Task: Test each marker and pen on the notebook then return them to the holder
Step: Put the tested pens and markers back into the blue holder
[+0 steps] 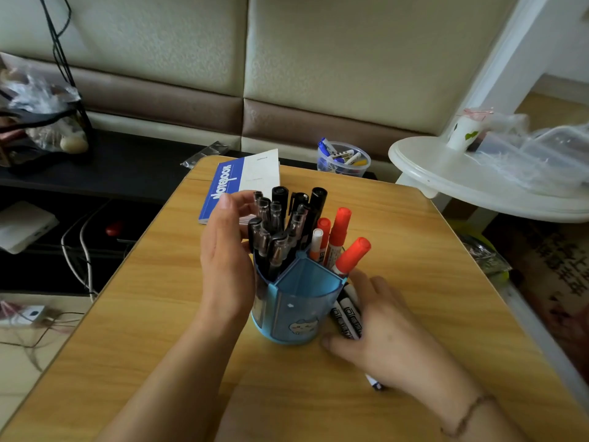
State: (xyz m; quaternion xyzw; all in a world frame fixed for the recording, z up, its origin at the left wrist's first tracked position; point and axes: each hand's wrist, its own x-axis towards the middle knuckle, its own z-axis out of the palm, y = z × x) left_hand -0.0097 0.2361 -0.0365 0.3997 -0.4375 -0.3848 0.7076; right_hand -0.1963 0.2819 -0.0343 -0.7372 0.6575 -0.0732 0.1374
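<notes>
A blue plastic holder [296,311] with compartments stands in the middle of the wooden table [414,244]. Several black pens [280,224] fill its left compartment and three red-capped markers [338,240] its right one. My left hand [226,260] rests against the holder's left side, fingers spread up beside the black pens. My right hand [392,339] lies on the table right of the holder, closed over several black-and-white markers [347,317]; one marker's end shows under my palm. A closed blue-and-white notebook [236,183] lies behind the holder.
A clear tub of small markers [342,159] stands at the table's far edge. A white round side table [478,177] with plastic bags is at the right. A dark shelf [105,167] with cables and a bag runs along the left, and a padded wall is behind.
</notes>
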